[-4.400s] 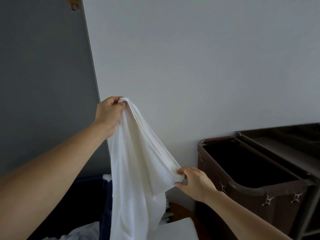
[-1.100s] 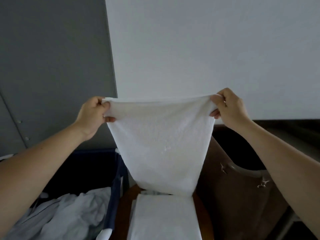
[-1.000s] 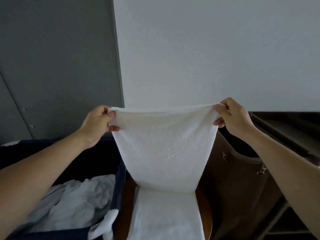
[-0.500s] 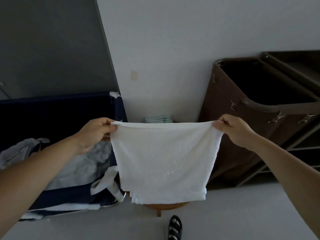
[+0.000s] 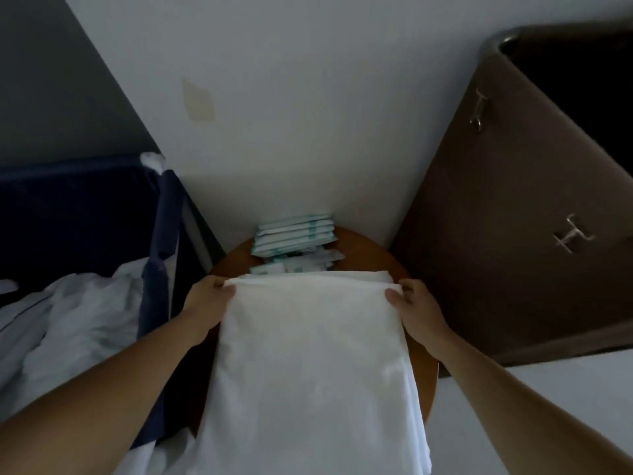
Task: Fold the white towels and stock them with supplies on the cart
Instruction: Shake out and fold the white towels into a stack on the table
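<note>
A white towel (image 5: 308,365) lies flat along the round wooden tabletop (image 5: 371,253), its near end hanging over the edge towards the person. The left hand (image 5: 209,299) pinches the far corner at 10 o'clock and the right hand (image 5: 416,303) pinches the far corner at 2 o'clock. Each grip is clamped on the cloth, thumb on top and fingers tucked under. Holding both corners level keeps the far edge straight and taut, which probably squares the layers before the next fold.

At 12 o'clock on the tabletop, just beyond the towel's far edge, sits a stack of small packets (image 5: 294,234). They are pushed back against the wall (image 5: 308,97), seemingly to leave the middle free for folding.

A navy hamper (image 5: 85,214) stands at 9 o'clock with loose white linen (image 5: 68,320) heaped in it, within reach of the left arm. The cart (image 5: 513,234) stands at 2 o'clock, its brown bag side close to the tabletop. The towel is not yet folded small enough to stock, so the folding step looks midway.
</note>
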The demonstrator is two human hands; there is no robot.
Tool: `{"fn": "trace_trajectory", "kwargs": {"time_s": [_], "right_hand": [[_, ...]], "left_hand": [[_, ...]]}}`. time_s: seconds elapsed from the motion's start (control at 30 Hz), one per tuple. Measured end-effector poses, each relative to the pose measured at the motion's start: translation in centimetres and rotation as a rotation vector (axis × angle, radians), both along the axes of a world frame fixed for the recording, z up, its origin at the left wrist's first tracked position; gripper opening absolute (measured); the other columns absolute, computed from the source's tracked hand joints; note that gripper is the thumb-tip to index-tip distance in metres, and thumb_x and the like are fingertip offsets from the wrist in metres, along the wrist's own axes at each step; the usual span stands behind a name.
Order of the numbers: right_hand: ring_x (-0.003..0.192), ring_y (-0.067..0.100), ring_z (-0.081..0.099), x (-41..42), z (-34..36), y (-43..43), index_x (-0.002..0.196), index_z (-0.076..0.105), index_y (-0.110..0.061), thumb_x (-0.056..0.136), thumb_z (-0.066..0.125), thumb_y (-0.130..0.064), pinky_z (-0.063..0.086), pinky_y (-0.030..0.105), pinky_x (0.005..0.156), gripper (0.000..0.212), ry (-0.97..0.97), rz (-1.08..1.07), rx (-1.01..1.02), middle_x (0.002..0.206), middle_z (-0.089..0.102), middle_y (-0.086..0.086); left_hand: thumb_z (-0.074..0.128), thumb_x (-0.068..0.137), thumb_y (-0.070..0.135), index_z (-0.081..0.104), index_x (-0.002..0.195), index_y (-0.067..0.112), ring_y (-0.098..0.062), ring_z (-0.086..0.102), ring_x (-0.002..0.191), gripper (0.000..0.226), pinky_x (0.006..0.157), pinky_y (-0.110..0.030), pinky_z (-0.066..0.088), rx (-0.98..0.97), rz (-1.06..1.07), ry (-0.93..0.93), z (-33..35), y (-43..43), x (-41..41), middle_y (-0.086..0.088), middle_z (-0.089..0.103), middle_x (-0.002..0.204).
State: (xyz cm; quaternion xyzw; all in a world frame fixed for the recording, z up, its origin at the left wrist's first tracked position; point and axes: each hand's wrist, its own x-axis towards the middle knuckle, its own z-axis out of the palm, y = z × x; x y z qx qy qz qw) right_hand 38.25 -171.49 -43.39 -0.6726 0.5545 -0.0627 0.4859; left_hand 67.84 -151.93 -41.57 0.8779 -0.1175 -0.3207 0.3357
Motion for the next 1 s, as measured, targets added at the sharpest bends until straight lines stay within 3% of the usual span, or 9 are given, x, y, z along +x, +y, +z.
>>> {"fn": "trace_trajectory", "kwargs": {"time_s": [0.07,0.13,0.2,0.3,0.47,0.57,0.67,0.87,1.0], "right_hand": [[0.103,0.020,0.062,0.6,-2.6,-0.4,0.131,0.051,-0.022,0.091,0.065,-0.046,0.052,0.048,0.096,0.049,0.026,-0.027,0.049,0.112,0.060,-0.005],[0.103,0.020,0.062,0.8,-5.1,-0.4,0.128,0.051,-0.021,0.089,0.063,-0.055,0.051,0.048,0.096,0.053,0.071,-0.046,0.096,0.113,0.061,-0.005],[0.110,0.024,0.061,0.8,-7.1,-0.3,0.131,0.053,-0.016,0.090,0.059,-0.059,0.049,0.048,0.100,0.060,0.094,-0.092,0.122,0.122,0.062,0.001],[0.109,0.026,0.062,0.9,-8.5,-0.4,0.126,0.056,-0.019,0.092,0.054,-0.060,0.049,0.051,0.099,0.053,0.074,-0.156,0.087,0.116,0.064,0.001],[0.093,0.015,0.066,1.5,-8.1,-1.7,0.097,0.057,-0.050,0.078,0.052,-0.072,0.054,0.049,0.088,0.030,-0.064,-0.296,-0.025,0.098,0.066,-0.012],[0.092,0.019,0.064,1.9,-8.6,-2.2,0.104,0.060,-0.039,0.080,0.056,-0.069,0.054,0.050,0.089,0.039,0.001,-0.233,0.029,0.099,0.065,-0.007],[0.101,0.024,0.062,1.6,-9.8,-1.3,0.127,0.054,-0.021,0.090,0.058,-0.059,0.052,0.052,0.094,0.054,0.104,-0.196,0.075,0.112,0.062,0.000],[0.112,0.028,0.061,0.8,-8.8,1.9,0.135,0.049,-0.018,0.091,0.062,-0.048,0.051,0.051,0.097,0.054,0.119,-0.216,-0.039,0.125,0.062,0.003],[0.113,0.029,0.061,-1.7,-8.6,4.6,0.130,0.056,-0.015,0.089,0.064,-0.048,0.051,0.047,0.096,0.053,0.204,-0.120,-0.063,0.124,0.064,0.004]], "left_hand": [[0.054,0.099,0.019,0.060,0.125,0.006,-0.023,0.057,0.092,0.030,0.074,-0.032,0.043,0.001,0.008,0.021,-2.0,-1.5,0.6,-0.010,0.063,0.110],[0.056,0.100,0.021,0.052,0.137,0.002,-0.027,0.054,0.106,0.042,0.084,-0.031,0.040,-0.018,0.036,0.099,-4.0,-2.3,1.1,-0.016,0.057,0.129],[0.055,0.101,0.025,0.049,0.140,0.000,-0.031,0.053,0.115,0.047,0.090,-0.033,0.039,-0.002,0.066,0.172,-5.4,-2.4,1.1,-0.018,0.054,0.135],[0.051,0.103,0.022,0.055,0.134,0.001,-0.029,0.054,0.108,0.038,0.091,-0.036,0.043,-0.030,0.054,0.115,-6.2,-2.2,0.9,-0.017,0.058,0.127],[0.047,0.105,0.028,0.053,0.128,0.012,-0.021,0.055,0.105,0.029,0.086,-0.033,0.042,-0.225,0.009,-0.095,-5.5,-2.7,0.9,-0.001,0.059,0.110],[0.047,0.104,0.025,0.050,0.135,0.002,-0.029,0.054,0.114,0.039,0.095,-0.037,0.042,-0.051,-0.083,-0.046,-7.1,-3.1,1.5,-0.015,0.057,0.126],[0.053,0.102,0.027,0.044,0.140,0.000,-0.028,0.054,0.108,0.047,0.088,-0.035,0.043,0.045,-0.057,0.040,-8.5,-2.5,0.9,-0.019,0.055,0.131],[0.062,0.095,0.038,0.047,0.138,0.001,-0.037,0.054,0.116,0.058,0.099,-0.051,0.047,0.114,0.038,-0.053,-9.3,1.5,-1.9,-0.020,0.054,0.131],[0.060,0.093,0.050,0.043,0.141,0.000,-0.040,0.054,0.120,0.071,0.099,-0.046,0.047,0.246,0.118,0.051,-10.0,5.3,-5.7,-0.021,0.051,0.137]]}}
